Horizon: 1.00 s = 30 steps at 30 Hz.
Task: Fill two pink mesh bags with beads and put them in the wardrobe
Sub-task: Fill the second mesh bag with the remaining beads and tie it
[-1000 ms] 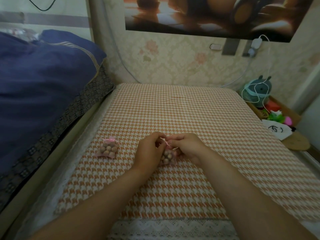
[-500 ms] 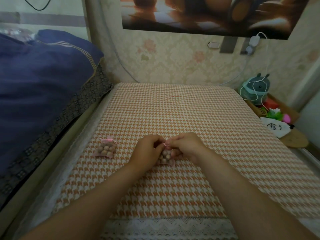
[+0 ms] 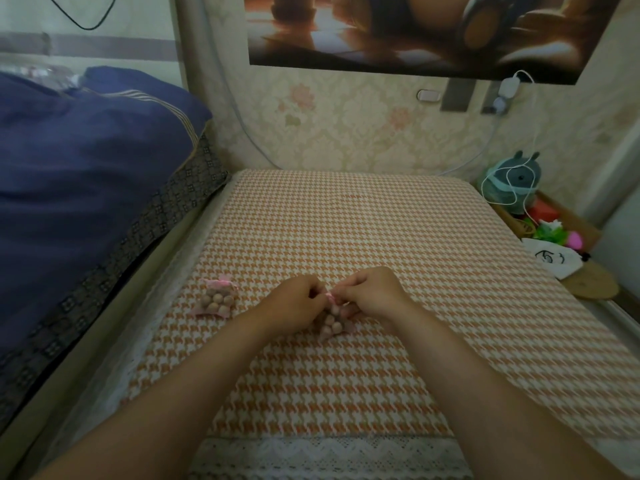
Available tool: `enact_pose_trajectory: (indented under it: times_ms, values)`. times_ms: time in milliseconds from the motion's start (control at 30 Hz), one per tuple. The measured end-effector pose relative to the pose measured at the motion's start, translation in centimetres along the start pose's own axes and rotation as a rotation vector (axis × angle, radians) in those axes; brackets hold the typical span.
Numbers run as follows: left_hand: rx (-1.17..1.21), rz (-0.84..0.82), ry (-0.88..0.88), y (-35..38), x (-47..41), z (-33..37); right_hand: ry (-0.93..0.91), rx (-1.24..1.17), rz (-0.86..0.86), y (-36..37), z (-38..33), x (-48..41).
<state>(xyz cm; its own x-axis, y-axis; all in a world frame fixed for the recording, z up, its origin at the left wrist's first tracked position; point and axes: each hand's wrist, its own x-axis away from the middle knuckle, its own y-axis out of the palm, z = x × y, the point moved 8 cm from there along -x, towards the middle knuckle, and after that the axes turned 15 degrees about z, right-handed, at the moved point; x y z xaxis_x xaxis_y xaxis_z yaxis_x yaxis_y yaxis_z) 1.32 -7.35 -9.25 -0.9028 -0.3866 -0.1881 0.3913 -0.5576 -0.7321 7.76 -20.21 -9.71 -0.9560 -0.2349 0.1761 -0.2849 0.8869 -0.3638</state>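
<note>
hands [image 3: 294, 304] [image 3: 372, 294] pinch bead-filled pink mesh bag [image 3: 332, 323] on cloth [image 3: 346, 237].

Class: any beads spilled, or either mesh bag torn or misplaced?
Nothing stands out. The tied bag lies on the cloth, no loose beads show, and the left hand and right hand pinch the second bag at its neck.

Home bedroom: blue quilt [image 3: 86, 174] beside houndstooth-covered table [image 3: 346, 220]; floral wallpaper [image 3: 346, 133]; wall poster [image 3: 415, 29]; perhaps a plush toy [image 3: 512, 181]

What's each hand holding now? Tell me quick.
Left hand: closed, pinching the tie of the centre pink bag.
Right hand: closed, pinching the same tie.
</note>
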Motion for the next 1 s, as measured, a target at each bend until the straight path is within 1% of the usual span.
enact_pose_trajectory:
  times_ms: [133,300,433,533,600,700,800,900,1000]
  values:
    - [-0.079,0.042,0.087,-0.8,0.0,0.5,-0.011,0.019,0.024,-0.1,-0.1,-0.1]
    - [-0.049,0.069,0.053,-1.5,0.0,0.1,-0.015,0.019,0.041,0.1,-0.1,-0.2]
    - [0.069,0.059,-0.045,-1.6,0.3,-0.3,-0.015,-0.001,0.067,-0.3,-0.1,-0.1]
    - [0.088,0.01,-0.129,-1.3,0.8,-0.8,-0.017,0.002,0.088,-0.6,-0.2,-0.1]
    - [0.048,-0.028,-0.143,-1.4,1.0,-1.0,-0.016,0.005,0.093,-0.7,-0.1,-0.1]
    - [-0.101,-0.042,-0.08,-1.9,1.0,-0.8,-0.017,0.011,0.089,-0.6,-0.2,-0.1]
    - [-0.182,-0.031,-0.047,-2.4,1.1,-0.4,-0.016,0.014,0.092,-0.5,-0.1,-0.2]
    - [-0.211,-0.035,-0.076,-2.8,1.3,-0.6,0.002,0.018,0.116,-0.9,0.6,-0.6]
    - [-0.199,-0.072,-0.103,-2.8,1.5,-1.0,0.022,0.04,0.103,-0.8,1.1,-0.8]
